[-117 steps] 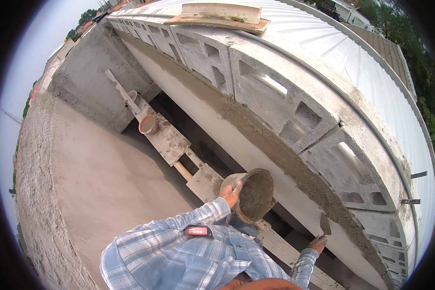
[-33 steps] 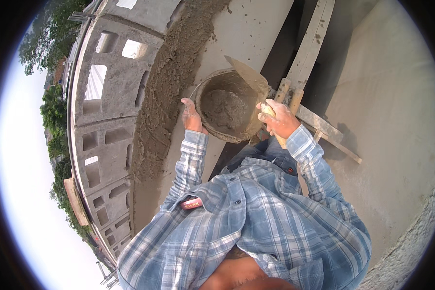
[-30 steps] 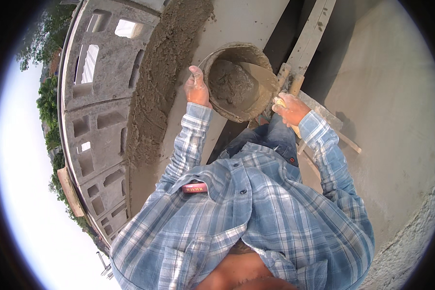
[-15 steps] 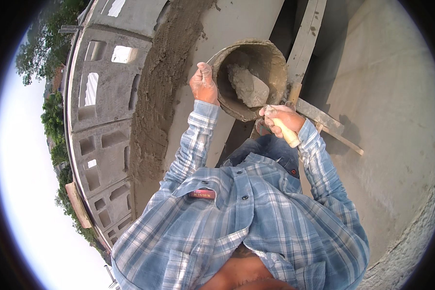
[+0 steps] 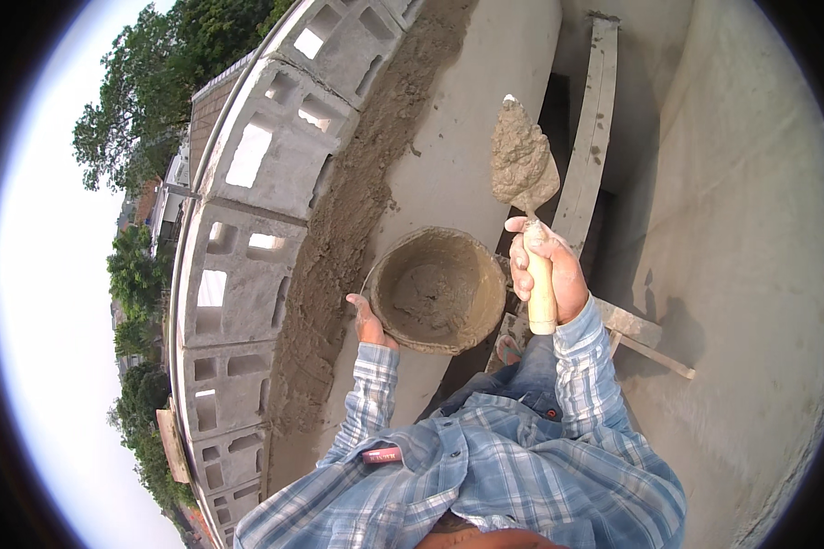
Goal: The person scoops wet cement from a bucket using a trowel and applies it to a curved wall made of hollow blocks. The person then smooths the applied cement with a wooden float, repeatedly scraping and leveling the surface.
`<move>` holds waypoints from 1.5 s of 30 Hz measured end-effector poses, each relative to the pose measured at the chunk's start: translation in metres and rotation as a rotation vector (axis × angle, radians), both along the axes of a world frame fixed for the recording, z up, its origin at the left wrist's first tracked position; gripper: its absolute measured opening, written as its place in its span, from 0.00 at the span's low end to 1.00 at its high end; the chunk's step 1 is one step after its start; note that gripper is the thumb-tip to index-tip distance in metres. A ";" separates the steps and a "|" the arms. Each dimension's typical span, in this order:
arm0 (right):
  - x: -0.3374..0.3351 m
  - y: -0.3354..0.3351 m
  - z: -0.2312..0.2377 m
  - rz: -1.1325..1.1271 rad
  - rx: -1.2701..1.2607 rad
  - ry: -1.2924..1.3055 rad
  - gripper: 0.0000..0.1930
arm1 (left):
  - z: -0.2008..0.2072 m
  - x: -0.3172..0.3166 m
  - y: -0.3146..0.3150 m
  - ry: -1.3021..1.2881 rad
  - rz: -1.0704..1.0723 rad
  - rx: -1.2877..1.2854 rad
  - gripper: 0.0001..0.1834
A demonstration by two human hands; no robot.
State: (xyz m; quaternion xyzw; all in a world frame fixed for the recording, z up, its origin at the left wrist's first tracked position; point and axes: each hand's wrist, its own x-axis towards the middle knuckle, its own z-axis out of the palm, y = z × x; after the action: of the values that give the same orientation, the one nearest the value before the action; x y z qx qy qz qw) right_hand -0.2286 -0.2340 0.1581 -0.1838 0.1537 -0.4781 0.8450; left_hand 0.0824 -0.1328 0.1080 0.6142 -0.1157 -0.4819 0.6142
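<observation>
My right hand (image 5: 556,272) is wrapped round the pale wooden handle of a trowel (image 5: 541,297). Its blade points away from me and carries a heaped lump of wet grey mortar (image 5: 519,156). To the left, my left hand (image 5: 373,325) grips the near left side of a mortar-crusted bucket (image 5: 493,295), thumb up by the rim and the other fingers partly hidden. More wet mortar (image 5: 430,297) lies in the bottom of the bucket, which seems to rest on or just above a smooth grey ledge.
A rough strip of mortar (image 5: 339,247) runs along the foot of a pierced concrete block wall (image 5: 247,229) on the left. On the right are a long plank (image 5: 588,137), a short timber piece (image 5: 627,322) and a smooth plastered wall (image 5: 742,183). A dark gap lies beside the plank.
My right hand has lifted the loaded trowel out of the bucket and swung its blade forward. The bucket and my left hand now sit lower in view, and the bucket's mouth faces up more.
</observation>
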 end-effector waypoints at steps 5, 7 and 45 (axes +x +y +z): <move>0.024 -0.070 0.042 -0.645 -0.211 0.316 0.22 | 0.024 0.006 0.061 -0.046 0.172 0.049 0.49; 0.051 -0.105 0.042 -0.852 -0.152 0.485 0.20 | 0.030 0.007 0.083 -0.063 0.201 0.059 0.49; 0.033 0.121 -0.063 0.479 0.249 0.008 0.19 | -0.006 0.000 -0.016 0.012 0.049 -0.011 0.50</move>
State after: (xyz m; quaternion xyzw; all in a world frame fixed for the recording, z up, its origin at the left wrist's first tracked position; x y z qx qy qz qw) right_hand -0.1954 -0.1132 0.0952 -0.1114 0.1667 -0.2412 0.9495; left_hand 0.0827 -0.1490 0.1019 0.6105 -0.0995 -0.4695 0.6300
